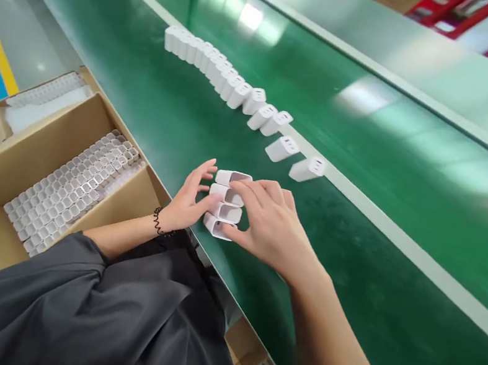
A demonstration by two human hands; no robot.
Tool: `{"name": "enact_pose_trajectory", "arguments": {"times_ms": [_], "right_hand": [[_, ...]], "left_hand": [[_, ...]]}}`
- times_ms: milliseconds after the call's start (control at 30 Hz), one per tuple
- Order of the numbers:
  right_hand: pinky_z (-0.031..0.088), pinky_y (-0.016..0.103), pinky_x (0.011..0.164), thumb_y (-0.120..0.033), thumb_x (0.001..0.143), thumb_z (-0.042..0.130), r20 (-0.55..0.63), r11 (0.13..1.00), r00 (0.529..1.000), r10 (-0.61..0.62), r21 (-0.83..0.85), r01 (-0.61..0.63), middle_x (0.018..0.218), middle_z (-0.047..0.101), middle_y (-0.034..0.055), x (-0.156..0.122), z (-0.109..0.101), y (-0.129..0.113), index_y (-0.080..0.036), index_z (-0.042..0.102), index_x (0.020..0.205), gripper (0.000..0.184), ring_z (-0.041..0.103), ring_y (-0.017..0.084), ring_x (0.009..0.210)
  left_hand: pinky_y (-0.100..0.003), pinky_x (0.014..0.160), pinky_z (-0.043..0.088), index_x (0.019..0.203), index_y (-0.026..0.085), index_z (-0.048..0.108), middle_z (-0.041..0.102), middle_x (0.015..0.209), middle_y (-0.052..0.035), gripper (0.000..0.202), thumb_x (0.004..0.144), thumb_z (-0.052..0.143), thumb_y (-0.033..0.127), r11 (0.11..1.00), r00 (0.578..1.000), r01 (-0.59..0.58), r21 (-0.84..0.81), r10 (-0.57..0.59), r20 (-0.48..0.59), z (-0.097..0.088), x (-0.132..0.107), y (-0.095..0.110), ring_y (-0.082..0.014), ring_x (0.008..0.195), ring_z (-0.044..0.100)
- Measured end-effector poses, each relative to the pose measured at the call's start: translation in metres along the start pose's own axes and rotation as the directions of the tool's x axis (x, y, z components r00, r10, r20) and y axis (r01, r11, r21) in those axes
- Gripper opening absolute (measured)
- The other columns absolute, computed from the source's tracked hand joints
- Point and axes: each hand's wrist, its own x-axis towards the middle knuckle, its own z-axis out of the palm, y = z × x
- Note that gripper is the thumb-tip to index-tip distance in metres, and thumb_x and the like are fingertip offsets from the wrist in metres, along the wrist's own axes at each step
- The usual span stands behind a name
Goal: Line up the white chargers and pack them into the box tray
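Bracketing four white casings point(225, 211) | right hand point(275, 221) gripping, fingers arched | left hand point(186, 202) splayed, thumb touching

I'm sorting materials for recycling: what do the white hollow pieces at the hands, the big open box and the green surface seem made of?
White hollow pieces: probably moulded plastic, smooth; thin walls, rounded corners.
Big open box: most likely cardboard, matt; brown, flat panels.
Green surface: perhaps plastic or rubber sheeting, semi-gloss; it has a soft pale sheen, exact material unclear.

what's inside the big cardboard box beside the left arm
Rows of white casings show inside the cardboard box; anything beneath them is covered and can't be seen.
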Motion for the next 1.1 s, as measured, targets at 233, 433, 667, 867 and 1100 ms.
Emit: {"name": "enact_pose_trajectory", "arguments": {"times_ms": [233,433,667,867,1100], "right_hand": [[0.043,0.045,0.088,-0.032,0.085,0.060,0.301,0.995,0.952,-0.064,0.089,0.039,0.133,0.062,0.0136,0.034,0.010,0.011,-0.017,0.051,0.134,0.052,0.052,0.032,0.110],[0.043,0.044,0.087,-0.024,0.080,0.062,0.387,0.996,0.919,-0.077,-0.006,0.086,0.133,0.061,0.0147,0.042,0.002,0.006,-0.012,0.051,0.132,0.055,0.052,0.033,0.110],[0.044,0.043,0.079,-0.021,0.074,0.062,0.383,0.929,0.858,-0.342,0.001,0.370,0.122,0.065,0.0137,0.071,0.001,0.017,-0.018,0.051,0.123,0.051,0.055,0.032,0.103],[0.045,0.047,0.087,-0.025,0.083,0.060,0.245,0.712,0.673,-0.698,0.141,0.688,0.127,0.062,0.0135,0.199,0.036,-0.043,-0.020,0.045,0.138,0.057,0.052,0.035,0.110],[0.040,0.041,0.089,-0.015,0.081,0.063,0.342,0.235,0.139,-0.929,0.256,0.938,0.136,0.059,0.0147,0.276,0.200,-0.177,-0.010,0.048,0.139,0.060,0.050,0.032,0.115]], "left_hand": [[-0.047,0.110,0.042,0.132,0.019,0.048,0.060,0.130,-0.0125,0.047,0.093,0.064,0.038,0.632,0.838,-0.536,0.559,0.482,0.258,-0.041,0.013,0.013,-0.0256,0.123,0.052],[-0.048,0.108,0.045,0.135,0.018,0.045,0.059,0.131,-0.0133,0.047,0.095,0.060,0.037,0.544,0.830,-0.550,0.634,0.440,0.343,-0.067,0.021,0.011,-0.0265,0.124,0.052],[-0.050,0.112,0.043,0.129,0.017,0.051,0.059,0.131,-0.0142,0.037,0.095,0.054,0.030,0.460,0.966,-0.135,0.877,0.257,0.014,-0.148,-0.072,-0.008,-0.0274,0.127,0.053],[-0.045,0.103,0.050,0.149,0.024,0.042,0.059,0.141,-0.0089,0.057,0.097,0.051,0.047,0.379,0.914,0.336,0.862,-0.351,-0.202,-0.190,-0.184,-0.001,-0.0291,0.124,0.059],[-0.039,0.091,0.053,0.132,0.030,0.064,0.066,0.131,-0.0046,0.062,0.089,0.050,0.072,0.134,0.614,0.715,0.686,-0.589,-0.525,-0.235,-0.297,0.013,-0.0311,0.119,0.061]]}}
